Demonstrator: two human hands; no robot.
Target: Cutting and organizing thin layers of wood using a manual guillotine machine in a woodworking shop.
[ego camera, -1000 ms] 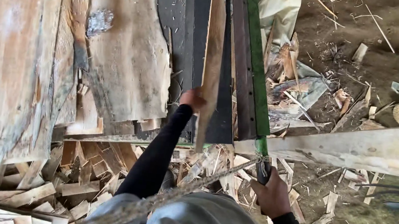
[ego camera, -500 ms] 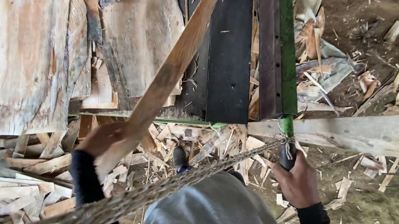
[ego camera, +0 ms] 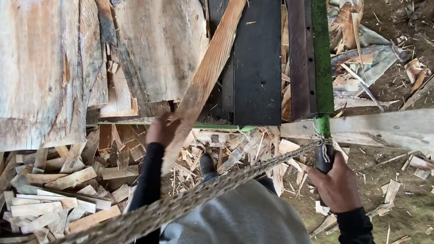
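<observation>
The left hand (ego camera: 163, 129) sits just left of centre in the frame, fingers curled around the lower end of a long narrow wooden slat (ego camera: 209, 69). The slat runs from the hand up and to the right, tilted, reaching the top edge near the middle and crossing over a dark flat bed (ego camera: 258, 59) of black boards. The right hand (ego camera: 338, 183), at centre right, is closed on a dark handle (ego camera: 324, 158) at the foot of a green bar (ego camera: 319, 51) that slants up toward the top of the frame. A braided rope (ego camera: 181, 205) stretches from that handle area down to the lower left, across the person's grey top (ego camera: 245, 241).

The upper left is filled by wide, weathered planks (ego camera: 22, 41), pale and stained, with rough worn edges. Below them, in the lower left, lies a heap of short split wood offcuts (ego camera: 57, 195), piled loosely and overlapping. A pale beam (ego camera: 417, 126) runs across the right side, roughly level, touching the green bar's lower end.

The ground (ego camera: 431, 223) at right is bare packed earth, greenish-brown, strewn with splinters and chips. At upper right, more scraps and crumpled sheeting (ego camera: 370, 53) lie heaped beside the green bar. Daylight falls evenly over everything.
</observation>
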